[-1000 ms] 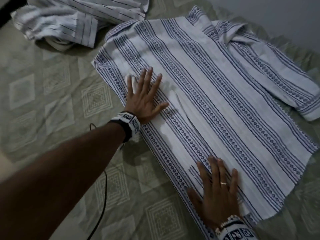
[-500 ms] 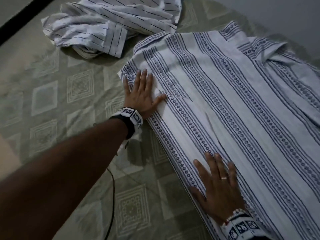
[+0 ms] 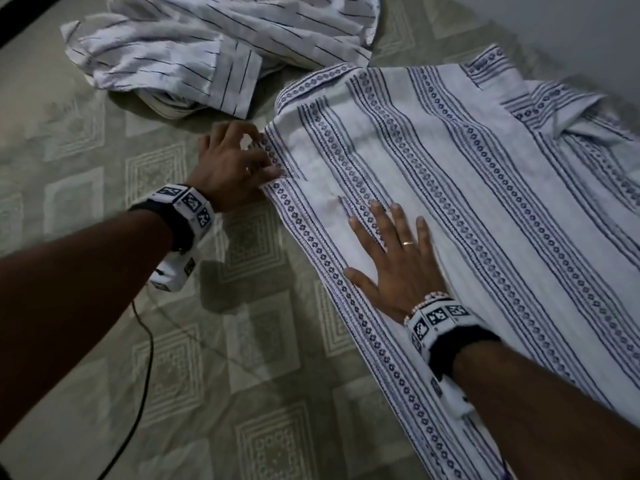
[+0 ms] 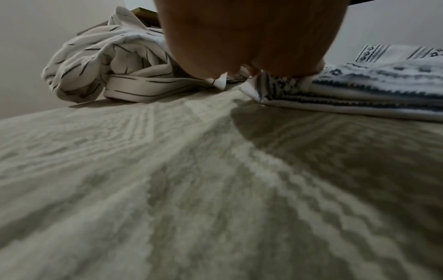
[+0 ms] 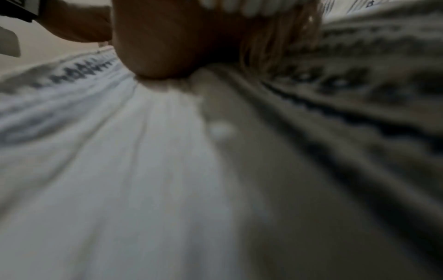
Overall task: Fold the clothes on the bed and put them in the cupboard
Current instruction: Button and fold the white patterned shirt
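A white shirt with dark patterned stripes lies spread flat on a bed's green diamond-patterned cover, where a person's left hand has its grip closed on the shirt's near-left edge, fingertips pinching the fabric. The right hand (a ring on one finger) presses flat on the shirt with fingers straight and spread, holding nothing. A second, pinstriped white shirt lies crumpled on the bed just beyond the patterned shirt's far-left corner.
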